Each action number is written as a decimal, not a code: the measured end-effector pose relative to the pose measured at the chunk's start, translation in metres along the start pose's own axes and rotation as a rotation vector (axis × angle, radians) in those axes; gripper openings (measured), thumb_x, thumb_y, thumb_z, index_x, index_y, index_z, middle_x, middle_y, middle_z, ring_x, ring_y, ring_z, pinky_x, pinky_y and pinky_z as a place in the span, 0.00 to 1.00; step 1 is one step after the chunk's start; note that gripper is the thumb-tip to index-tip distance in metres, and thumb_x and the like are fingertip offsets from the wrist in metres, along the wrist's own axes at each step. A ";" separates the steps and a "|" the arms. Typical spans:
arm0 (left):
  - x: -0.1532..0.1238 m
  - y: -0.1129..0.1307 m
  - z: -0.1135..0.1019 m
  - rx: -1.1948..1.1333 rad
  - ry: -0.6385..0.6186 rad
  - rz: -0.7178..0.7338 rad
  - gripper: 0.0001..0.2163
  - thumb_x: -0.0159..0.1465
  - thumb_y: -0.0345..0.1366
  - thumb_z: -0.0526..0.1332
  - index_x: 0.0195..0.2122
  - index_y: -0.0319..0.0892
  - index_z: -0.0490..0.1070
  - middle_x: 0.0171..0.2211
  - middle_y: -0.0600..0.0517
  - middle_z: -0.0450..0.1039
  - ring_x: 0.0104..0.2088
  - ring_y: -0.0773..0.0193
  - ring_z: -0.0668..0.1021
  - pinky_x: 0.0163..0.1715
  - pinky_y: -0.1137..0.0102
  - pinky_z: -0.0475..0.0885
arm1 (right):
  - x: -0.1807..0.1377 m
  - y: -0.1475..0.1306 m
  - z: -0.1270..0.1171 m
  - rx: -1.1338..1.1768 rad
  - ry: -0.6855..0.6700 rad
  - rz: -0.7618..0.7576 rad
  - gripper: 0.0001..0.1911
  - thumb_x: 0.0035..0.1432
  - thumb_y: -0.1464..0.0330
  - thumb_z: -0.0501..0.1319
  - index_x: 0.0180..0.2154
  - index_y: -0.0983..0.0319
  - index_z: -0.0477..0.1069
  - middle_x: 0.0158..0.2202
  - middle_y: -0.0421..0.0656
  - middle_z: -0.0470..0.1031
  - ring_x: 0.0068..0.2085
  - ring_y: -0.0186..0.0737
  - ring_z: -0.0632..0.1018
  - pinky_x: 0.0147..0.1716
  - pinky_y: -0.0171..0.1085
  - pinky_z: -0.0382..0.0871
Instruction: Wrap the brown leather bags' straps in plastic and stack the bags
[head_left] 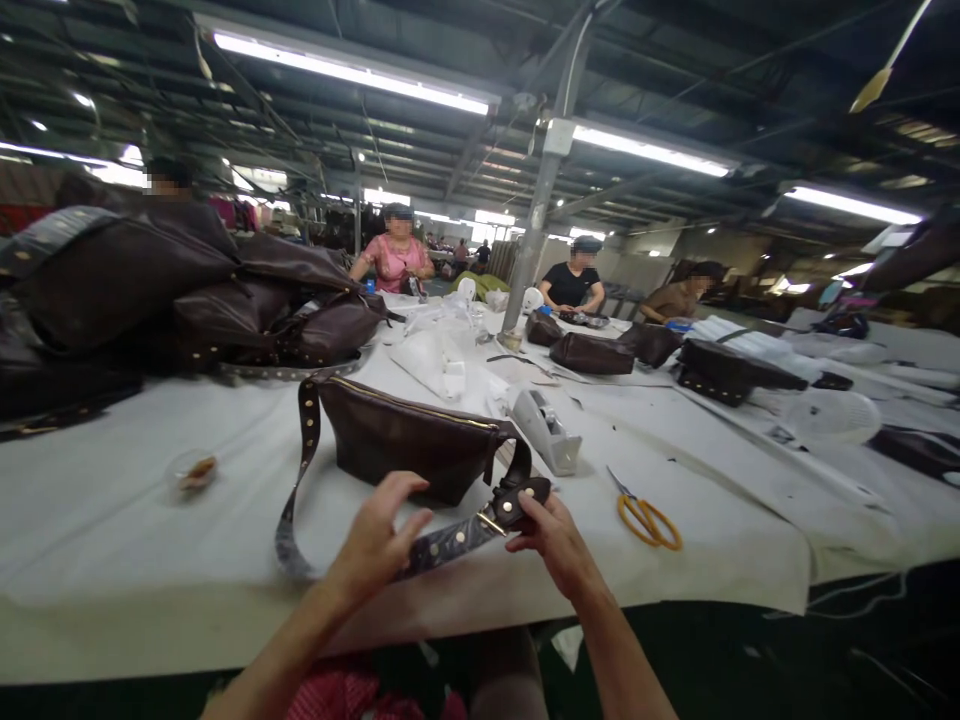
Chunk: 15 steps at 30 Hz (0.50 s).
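Note:
A dark brown leather bag with a brass zip along its top stands on the white-covered table in front of me. Its wide studded strap loops towards me, partly wrapped in clear film, with a brass buckle near the right end. My right hand pinches the strap's tab just beside the buckle. Over the strap's middle, my left hand has thumb and fingers apart; it hides part of the strap, and whether it touches it I cannot tell.
Orange-handled scissors lie to the right, and a grey tape dispenser stands behind the bag. Brown bags are heaped at left, near a small clear dish. A metal post rises mid-table; several co-workers sit beyond.

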<state>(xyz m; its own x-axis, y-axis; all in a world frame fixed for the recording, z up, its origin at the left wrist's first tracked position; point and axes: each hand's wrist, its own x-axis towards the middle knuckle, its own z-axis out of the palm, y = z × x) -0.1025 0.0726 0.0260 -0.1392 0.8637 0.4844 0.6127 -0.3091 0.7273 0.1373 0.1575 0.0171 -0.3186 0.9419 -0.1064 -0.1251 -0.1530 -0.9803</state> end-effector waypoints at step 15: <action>-0.007 0.052 0.091 -0.046 -0.160 -0.099 0.16 0.52 0.35 0.67 0.42 0.47 0.69 0.40 0.49 0.73 0.41 0.55 0.75 0.41 0.65 0.67 | -0.038 -0.018 0.001 -1.205 0.498 -0.447 0.19 0.64 0.58 0.50 0.31 0.58 0.75 0.27 0.43 0.78 0.27 0.40 0.75 0.26 0.35 0.55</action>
<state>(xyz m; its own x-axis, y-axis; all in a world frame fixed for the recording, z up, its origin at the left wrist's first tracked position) 0.0015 0.0867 0.0159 -0.0694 0.9418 0.3290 0.5656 -0.2346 0.7906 0.1507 0.1245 0.0393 -0.0687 0.8875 0.4557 0.8381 0.2991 -0.4562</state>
